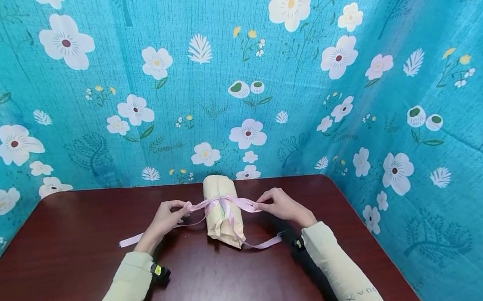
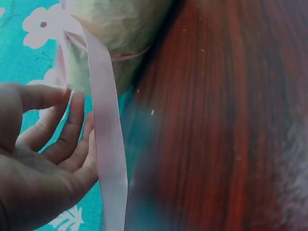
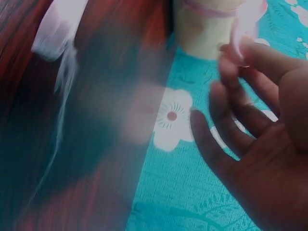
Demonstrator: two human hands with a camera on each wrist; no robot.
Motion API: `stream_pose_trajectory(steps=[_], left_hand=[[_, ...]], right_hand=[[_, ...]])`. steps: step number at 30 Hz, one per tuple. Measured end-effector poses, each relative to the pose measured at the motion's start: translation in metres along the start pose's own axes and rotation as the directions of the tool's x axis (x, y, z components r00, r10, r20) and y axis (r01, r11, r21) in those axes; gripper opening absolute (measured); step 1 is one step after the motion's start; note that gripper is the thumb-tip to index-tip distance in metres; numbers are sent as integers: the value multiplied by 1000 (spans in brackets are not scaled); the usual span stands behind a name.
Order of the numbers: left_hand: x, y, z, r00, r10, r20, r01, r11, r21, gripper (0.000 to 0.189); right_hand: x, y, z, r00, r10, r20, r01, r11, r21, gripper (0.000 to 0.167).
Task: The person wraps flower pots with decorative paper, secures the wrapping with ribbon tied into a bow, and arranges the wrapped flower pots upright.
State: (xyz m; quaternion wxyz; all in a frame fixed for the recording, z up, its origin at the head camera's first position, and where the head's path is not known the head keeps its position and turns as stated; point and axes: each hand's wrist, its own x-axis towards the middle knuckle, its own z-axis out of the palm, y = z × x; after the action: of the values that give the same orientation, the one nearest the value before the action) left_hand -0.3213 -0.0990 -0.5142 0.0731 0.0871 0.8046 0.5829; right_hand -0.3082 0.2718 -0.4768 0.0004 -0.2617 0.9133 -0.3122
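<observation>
A package wrapped in cream paper point(image 1: 225, 227) lies on the table with a pink ribbon point(image 1: 242, 203) tied in a bow across it. My left hand point(image 1: 166, 218) pinches the bow's left loop between thumb and fingertips. On the other side my right hand point(image 1: 284, 206) pinches the right loop, also by the fingertips. Both loops stretch outward from the knot. One ribbon tail point(image 2: 107, 125) passes by the left fingers in the left wrist view. The other tail, with a frayed end point(image 3: 53, 45), lies on the tabletop in the right wrist view.
The dark red-brown wooden table point(image 1: 204, 294) ends just behind the package. Blue floral cloth point(image 1: 216, 88) hangs at the back and along the right side. Dark wrist straps with a camera point(image 1: 161, 275) sit at the sleeves.
</observation>
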Motion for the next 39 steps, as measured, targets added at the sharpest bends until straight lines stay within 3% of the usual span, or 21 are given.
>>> stream_pose_trajectory(steps=[3, 5, 9, 12, 16, 18, 21, 27, 31, 33, 36, 39], left_hand=[[1, 2, 4, 996, 43, 76, -43, 999, 3, 42], [2, 5, 7, 989, 41, 141, -36, 999, -36, 49], [7, 14, 16, 970, -11, 244, 39, 993, -111, 57], [13, 18, 25, 960, -75, 268, 122, 979, -162, 59], [17, 19, 34, 947, -153, 281, 212, 958, -194, 60], [16, 19, 37, 942, -164, 293, 227, 954, -196, 59], [14, 17, 39, 943, -135, 305, 204, 957, -208, 56], [8, 20, 41, 961, -64, 268, 122, 971, -204, 53], [4, 27, 40, 986, -24, 168, 58, 978, -203, 39], [4, 32, 38, 994, 26, 110, -2, 977, -214, 34], [4, 36, 37, 993, 106, 45, -93, 968, -232, 33], [2, 39, 35, 988, 152, 17, -144, 961, -236, 43]], right_hand=[[2, -7, 4, 997, 63, 33, -64, 998, 22, 23], [6, -14, 8, 991, 115, 64, -117, 992, 38, 31], [14, -32, 15, 967, 203, 153, -218, 972, 86, 53], [20, -42, 21, 943, 268, 196, -295, 948, 123, 66], [27, -48, 29, 917, 331, 222, -367, 919, 146, 64], [29, -48, 34, 913, 333, 237, -376, 911, 167, 58], [31, -49, 40, 914, 312, 259, -371, 901, 226, 48], [29, -52, 43, 929, 279, 242, -348, 882, 319, 40], [31, -49, 43, 961, 220, 166, -266, 899, 348, 39], [32, -47, 44, 979, 177, 97, -200, 920, 337, 41], [34, -48, 44, 992, 125, 8, -120, 938, 326, 41], [35, -49, 46, 995, 90, -42, -72, 943, 326, 37]])
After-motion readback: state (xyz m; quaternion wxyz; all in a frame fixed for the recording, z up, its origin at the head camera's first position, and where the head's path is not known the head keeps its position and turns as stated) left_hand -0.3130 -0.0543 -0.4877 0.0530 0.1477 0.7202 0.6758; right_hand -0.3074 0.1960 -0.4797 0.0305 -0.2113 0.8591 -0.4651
